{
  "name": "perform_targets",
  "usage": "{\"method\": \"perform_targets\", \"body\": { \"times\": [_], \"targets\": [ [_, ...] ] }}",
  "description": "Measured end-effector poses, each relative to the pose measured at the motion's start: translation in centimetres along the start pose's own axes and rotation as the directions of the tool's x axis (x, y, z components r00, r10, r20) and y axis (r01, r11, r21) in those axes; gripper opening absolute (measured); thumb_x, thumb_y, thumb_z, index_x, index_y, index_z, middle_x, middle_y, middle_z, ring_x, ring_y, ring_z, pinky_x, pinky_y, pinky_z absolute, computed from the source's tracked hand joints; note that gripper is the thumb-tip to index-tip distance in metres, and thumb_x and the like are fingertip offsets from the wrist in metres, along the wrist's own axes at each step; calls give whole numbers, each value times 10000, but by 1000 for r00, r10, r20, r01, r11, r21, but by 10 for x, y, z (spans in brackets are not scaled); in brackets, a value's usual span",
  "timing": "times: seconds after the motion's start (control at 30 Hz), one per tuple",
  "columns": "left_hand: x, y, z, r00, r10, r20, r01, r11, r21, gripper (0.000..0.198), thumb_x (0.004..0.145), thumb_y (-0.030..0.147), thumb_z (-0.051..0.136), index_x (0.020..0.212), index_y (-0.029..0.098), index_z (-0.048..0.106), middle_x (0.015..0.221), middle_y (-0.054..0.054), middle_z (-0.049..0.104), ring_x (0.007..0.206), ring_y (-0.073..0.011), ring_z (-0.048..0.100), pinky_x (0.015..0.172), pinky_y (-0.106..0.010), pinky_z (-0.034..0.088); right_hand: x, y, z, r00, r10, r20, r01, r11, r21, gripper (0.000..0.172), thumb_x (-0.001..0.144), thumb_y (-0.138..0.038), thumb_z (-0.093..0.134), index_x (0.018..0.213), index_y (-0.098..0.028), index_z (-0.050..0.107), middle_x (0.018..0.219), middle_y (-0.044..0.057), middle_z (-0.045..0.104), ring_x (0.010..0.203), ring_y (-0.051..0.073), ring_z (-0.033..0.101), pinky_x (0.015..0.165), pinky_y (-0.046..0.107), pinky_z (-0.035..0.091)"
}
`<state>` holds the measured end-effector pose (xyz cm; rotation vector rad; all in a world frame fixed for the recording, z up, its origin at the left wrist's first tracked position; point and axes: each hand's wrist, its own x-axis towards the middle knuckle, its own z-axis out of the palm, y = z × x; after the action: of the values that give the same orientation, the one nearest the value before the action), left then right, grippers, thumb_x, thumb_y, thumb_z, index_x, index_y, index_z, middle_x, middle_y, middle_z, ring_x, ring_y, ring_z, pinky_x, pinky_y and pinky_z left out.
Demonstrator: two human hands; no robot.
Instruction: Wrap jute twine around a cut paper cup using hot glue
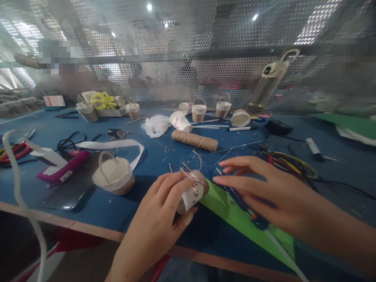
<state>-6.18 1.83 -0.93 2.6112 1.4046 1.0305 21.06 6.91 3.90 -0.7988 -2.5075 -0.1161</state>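
My left hand [160, 213] grips a small white paper cup [190, 196] lying on its side, its base partly wrapped in brown twine [201, 180]. My right hand [261, 188] hovers just right of the cup with fingers stretched out flat, holding nothing. Under the right hand lie a green paper sheet [232, 213] and a blue glue gun [249, 211]. A finished twine-wrapped cup basket with a handle [114, 176] stands to the left on the blue table [152, 156].
A twine spool [194, 140] lies beyond the cup. Further back stand several small cup baskets [199, 110], a tipped paper cup [180, 121] and pens. A pink tool [60, 168], white ribbon [117, 144], scissors [117, 133] and pliers lie left. Cables [290, 162] run right. A perforated metal screen [188, 47] closes the back.
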Motion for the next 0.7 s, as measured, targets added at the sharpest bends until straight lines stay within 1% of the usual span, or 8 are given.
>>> {"method": "perform_targets", "body": {
  "times": [0.07, 0.1, 0.2, 0.33, 0.47, 0.53, 0.6, 0.7],
  "targets": [
    [-1, 0, 0, 1000, 8, -4, -8, 1000, -8, 462, 1001, 191, 633, 1422, 245, 450, 1435, -108, 600, 1341, -283, 549, 1148, -478, 503, 8, -11, 6, 989, -140, 49, 144, 986, -84, 459, 1045, -192, 425, 1399, -410, 621, 1406, 81, 650, 1173, 246, 709, 838, 384, 630],
    [-2, -1, 1, 1000, 14, -7, -14, 1000, -14, 465, 1003, 193, 634, 1426, 243, 449, 1441, -109, 601, 1345, -283, 547, 1151, -480, 500, 12, -14, 8, 977, -201, 67, 209, 967, -144, 402, 1055, -216, 463, 1372, -388, 641, 1340, 76, 686, 1103, 245, 721, 830, 391, 621],
    [-2, -1, 2, 1000, 24, -12, -24, 999, -32, 471, 1002, 206, 651, 1428, 235, 453, 1447, -106, 606, 1353, -278, 541, 1160, -474, 490, 25, -19, 11, 948, -315, 45, 316, 913, -258, 285, 1048, -173, 505, 1192, -273, 730, 1186, 75, 758, 1068, 258, 711, 889, 421, 594],
    [0, -1, 2, 1000, 10, 4, -10, 1000, -28, 471, 997, 203, 660, 1424, 240, 466, 1455, -98, 603, 1354, -271, 538, 1156, -459, 491, 32, -13, 10, 941, -337, 26, 324, 878, -351, 251, 1054, -174, 510, 1038, -204, 759, 1136, 99, 769, 1043, 275, 715, 878, 425, 593],
    [1, 0, 2, 1000, -5, 1, 5, 1000, -16, 456, 1001, 221, 654, 1416, 236, 467, 1461, -102, 602, 1340, -273, 552, 1131, -453, 511, 27, -5, 9, 916, -402, 13, 373, 836, -402, 181, 1018, -134, 576, 1019, -158, 754, 1275, 139, 736, 1234, 330, 655, 999, 460, 561],
    [1, 0, 2, 1000, -7, 0, 7, 1000, -8, 446, 1003, 236, 651, 1408, 236, 465, 1448, -106, 608, 1318, -272, 572, 1118, -451, 521, 24, -4, 8, 917, -398, 1, 367, 843, -393, 197, 1023, -133, 563, 997, -175, 754, 1264, 125, 746, 1263, 324, 641, 1042, 478, 543],
    [1, 0, 2, 1000, -9, 2, 9, 1000, 1, 436, 1003, 241, 645, 1401, 242, 465, 1433, -110, 614, 1299, -273, 591, 1100, -449, 534, 22, -4, 7, 926, -378, -6, 353, 869, -346, 206, 1026, -131, 554, 976, -185, 747, 1136, 99, 779, 1195, 304, 674, 1054, 496, 531],
    [1, 0, 2, 1000, -14, 2, 14, 1000, 5, 430, 1005, 241, 632, 1400, 257, 463, 1421, -109, 618, 1287, -275, 606, 1076, -444, 551, 19, -4, 9, 951, -307, -11, 298, 929, -219, 191, 1039, -155, 543, 989, -171, 727, 919, 48, 766, 970, 250, 706, 1012, 498, 525]
  ]
}}
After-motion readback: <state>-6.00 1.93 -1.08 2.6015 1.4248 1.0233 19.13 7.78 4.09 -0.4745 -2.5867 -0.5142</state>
